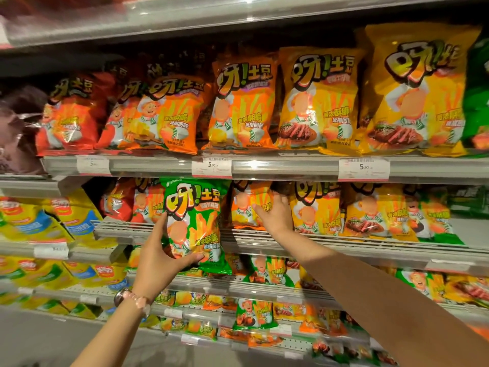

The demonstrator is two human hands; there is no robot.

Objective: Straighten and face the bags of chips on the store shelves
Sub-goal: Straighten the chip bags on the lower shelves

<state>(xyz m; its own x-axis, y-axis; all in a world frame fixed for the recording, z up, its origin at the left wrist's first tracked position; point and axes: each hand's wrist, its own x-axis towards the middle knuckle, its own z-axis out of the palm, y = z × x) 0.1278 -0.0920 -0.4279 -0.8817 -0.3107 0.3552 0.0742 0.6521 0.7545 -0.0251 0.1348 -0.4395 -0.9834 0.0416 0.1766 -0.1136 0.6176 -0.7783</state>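
Green bag (194,223) of chips is off its row, held upright and label-out in front of the middle shelf (344,246), overlapping the orange and red bags behind it. Only the head view shows it. The left hand (161,256) grips its lower left side, fingers up the edge and thumb curled under the bottom corner. The right hand (276,214) reaches into the shelf and lies with fingers spread on an orange bag (244,207), just beside a yellow bag (315,210); whether it presses or is starting to grip, I cannot tell. The bag looks light, puffed with air and slick, glossy film that crackles and gives under the fingers, with brittle contents, so a hard squeeze could crush them. The flat sealed edges or bottom corner seem the safest hold. More green bags (255,315) sit on lower shelves, likely its proper row.
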